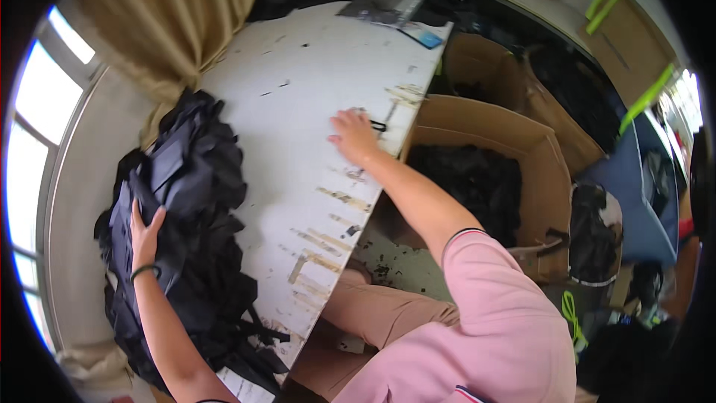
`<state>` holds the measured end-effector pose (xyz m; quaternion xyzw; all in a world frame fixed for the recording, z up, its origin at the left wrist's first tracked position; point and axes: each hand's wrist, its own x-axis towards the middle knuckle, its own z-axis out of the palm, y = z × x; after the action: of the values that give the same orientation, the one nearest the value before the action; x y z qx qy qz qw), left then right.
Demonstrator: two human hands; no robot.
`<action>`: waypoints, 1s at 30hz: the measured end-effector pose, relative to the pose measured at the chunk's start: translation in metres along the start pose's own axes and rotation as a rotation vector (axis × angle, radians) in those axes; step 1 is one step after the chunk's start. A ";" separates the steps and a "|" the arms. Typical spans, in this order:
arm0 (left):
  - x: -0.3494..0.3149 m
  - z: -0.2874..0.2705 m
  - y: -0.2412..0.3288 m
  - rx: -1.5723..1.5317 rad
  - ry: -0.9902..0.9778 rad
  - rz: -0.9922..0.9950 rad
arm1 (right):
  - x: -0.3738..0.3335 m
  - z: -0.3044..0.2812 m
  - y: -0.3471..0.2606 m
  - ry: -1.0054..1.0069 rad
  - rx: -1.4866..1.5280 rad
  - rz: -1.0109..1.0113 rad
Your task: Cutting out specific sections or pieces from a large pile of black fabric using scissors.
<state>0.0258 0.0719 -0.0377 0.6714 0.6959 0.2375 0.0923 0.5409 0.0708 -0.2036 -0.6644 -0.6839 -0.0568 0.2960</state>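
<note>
A big heap of black fabric pieces (198, 239) lies along the left side of the white table (276, 134). My left hand (145, 235), with a dark band at the wrist, rests against the heap, thumb and forefinger apart around the edge of a dark piece. It does not appear to grip that piece; some of its fingers are hard to see. Over by the table's right edge, my right hand (354, 136) lies flat on the surface with its fingers spread. Just beside it is a small black rectangular clip-like thing (378, 126), too small to name surely.
Cardboard boxes stand right of the table; the nearest box (533, 149) contains black fabric. At the table's far end lie a clear plastic bag (388, 0) and a blue phone-like object (429, 39). A tan curtain (164, 22) hangs at left. Worn tape strips (313, 261) mark the near edge.
</note>
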 end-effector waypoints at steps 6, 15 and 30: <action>-0.047 0.063 -0.001 0.361 0.114 0.122 | -0.040 -0.014 0.017 -0.015 0.211 0.179; -0.107 0.101 -0.024 0.486 0.178 0.103 | -0.056 -0.051 0.043 0.052 -0.017 0.225; -0.256 -0.015 0.111 -0.293 0.408 0.066 | -0.067 -0.096 0.024 0.025 0.626 0.205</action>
<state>0.1391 -0.1831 -0.0232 0.6114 0.6361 0.4692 0.0384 0.5913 -0.0307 -0.1653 -0.6059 -0.5939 0.1780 0.4985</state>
